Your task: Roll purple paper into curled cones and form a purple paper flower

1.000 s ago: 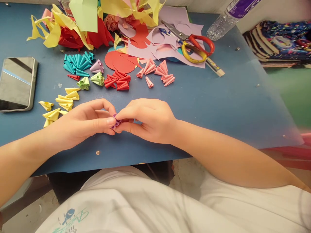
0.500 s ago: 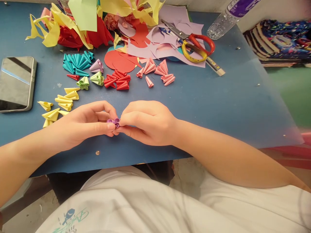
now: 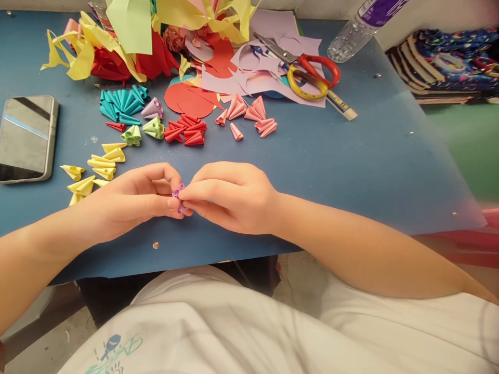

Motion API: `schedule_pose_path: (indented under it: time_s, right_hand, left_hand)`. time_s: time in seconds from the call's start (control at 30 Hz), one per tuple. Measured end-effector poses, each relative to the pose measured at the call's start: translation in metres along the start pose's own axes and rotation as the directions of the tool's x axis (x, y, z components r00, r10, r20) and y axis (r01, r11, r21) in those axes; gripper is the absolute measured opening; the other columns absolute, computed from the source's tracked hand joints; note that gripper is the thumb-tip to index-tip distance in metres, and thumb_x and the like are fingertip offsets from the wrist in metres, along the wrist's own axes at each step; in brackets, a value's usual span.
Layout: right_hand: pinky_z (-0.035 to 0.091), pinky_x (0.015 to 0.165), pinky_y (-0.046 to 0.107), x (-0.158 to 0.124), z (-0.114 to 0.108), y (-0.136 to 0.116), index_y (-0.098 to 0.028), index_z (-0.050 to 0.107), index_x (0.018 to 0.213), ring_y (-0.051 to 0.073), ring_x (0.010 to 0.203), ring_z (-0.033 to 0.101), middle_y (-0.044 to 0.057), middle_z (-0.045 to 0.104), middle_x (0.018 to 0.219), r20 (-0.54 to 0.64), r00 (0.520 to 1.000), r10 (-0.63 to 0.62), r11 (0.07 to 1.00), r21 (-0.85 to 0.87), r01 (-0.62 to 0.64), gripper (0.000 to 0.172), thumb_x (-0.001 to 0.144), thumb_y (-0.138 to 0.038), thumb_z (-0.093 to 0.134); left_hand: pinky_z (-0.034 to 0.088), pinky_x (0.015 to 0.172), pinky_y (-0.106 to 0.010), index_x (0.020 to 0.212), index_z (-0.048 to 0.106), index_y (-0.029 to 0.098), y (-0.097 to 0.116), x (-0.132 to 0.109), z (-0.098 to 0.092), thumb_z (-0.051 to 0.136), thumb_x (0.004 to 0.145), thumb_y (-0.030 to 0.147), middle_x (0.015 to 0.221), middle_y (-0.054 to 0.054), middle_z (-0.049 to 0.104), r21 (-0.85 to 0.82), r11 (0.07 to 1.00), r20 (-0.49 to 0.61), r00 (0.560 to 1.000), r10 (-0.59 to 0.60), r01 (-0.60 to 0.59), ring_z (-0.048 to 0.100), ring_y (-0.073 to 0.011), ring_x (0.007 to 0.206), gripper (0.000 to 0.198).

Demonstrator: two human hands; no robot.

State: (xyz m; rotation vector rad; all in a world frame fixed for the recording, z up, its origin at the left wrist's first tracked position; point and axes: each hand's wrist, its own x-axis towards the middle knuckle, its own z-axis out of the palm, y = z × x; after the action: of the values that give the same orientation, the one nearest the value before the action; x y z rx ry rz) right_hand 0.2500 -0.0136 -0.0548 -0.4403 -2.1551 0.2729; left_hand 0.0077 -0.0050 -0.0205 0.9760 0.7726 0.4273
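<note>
Between my fingertips is a small bunch of purple rolled paper cones (image 3: 178, 192), its spiral ends facing up and partly covered. My left hand (image 3: 134, 195) pinches it from the left with thumb and fingers. From the right, my right hand (image 3: 234, 197) grips it too, thumb and forefinger pressed against it. Yellow paper cones (image 3: 103, 161) lie just beyond my left wrist. Farther back sit teal cones (image 3: 121, 104), light green cones (image 3: 153, 128), a lilac bunch (image 3: 152, 108), red cones (image 3: 187, 129) and pink cones (image 3: 255, 109).
A phone (image 3: 29, 137) lies at the left. Scissors (image 3: 312, 78) rest on lilac paper scraps (image 3: 222, 78), beside a cutter (image 3: 342, 105). Red paper circles (image 3: 189, 98) and a heap of yellow and red scraps (image 3: 97, 47) lie behind. A plastic bottle (image 3: 353, 36) stands at the back right.
The purple bunch has turned and shifted slightly left between my fingers. My right hand has moved a little left, its fingertips now covering more of it.
</note>
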Motion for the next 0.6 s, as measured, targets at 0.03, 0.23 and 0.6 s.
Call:
schedule_pose_path:
  time_s: [0.03,0.23,0.6]
  right_hand:
    - [0.061,0.08,0.019,0.0,0.0001,-0.0004,-0.016,0.067,0.115,0.008,0.084,0.071,0.0,0.074,0.094,-0.009,1.0,0.006,1.0,0.015,-0.005,0.01,0.111,-0.02,0.059]
    - [0.062,0.085,0.018,0.0016,-0.0002,-0.0053,-0.015,0.068,0.113,0.007,0.085,0.072,-0.001,0.075,0.093,-0.038,0.998,0.048,0.997,0.06,-0.045,0.006,0.107,-0.016,0.066]
    - [0.062,0.077,0.017,0.0009,0.0014,-0.0045,-0.018,0.065,0.102,0.007,0.08,0.072,-0.002,0.075,0.088,-0.058,0.993,0.107,0.992,0.071,-0.103,0.012,0.102,-0.022,0.076]
  left_hand:
    - [0.064,0.081,-0.022,0.092,0.076,0.022,-0.0004,0.0003,-0.001,0.091,0.089,0.028,0.089,-0.003,0.079,-0.016,1.0,0.0,1.0,-0.001,0.001,0.075,-0.0157,0.085,0.016]
    - [0.063,0.08,-0.021,0.093,0.076,0.02,0.0017,-0.0017,0.0001,0.091,0.092,0.029,0.087,-0.003,0.079,-0.054,0.998,0.0,1.0,-0.024,0.024,0.076,-0.0145,0.085,0.017]
    - [0.059,0.074,-0.022,0.092,0.077,0.021,0.0002,0.0001,-0.0034,0.091,0.092,0.03,0.085,-0.004,0.078,-0.009,1.0,0.024,0.999,-0.028,0.028,0.073,-0.0162,0.083,0.017]
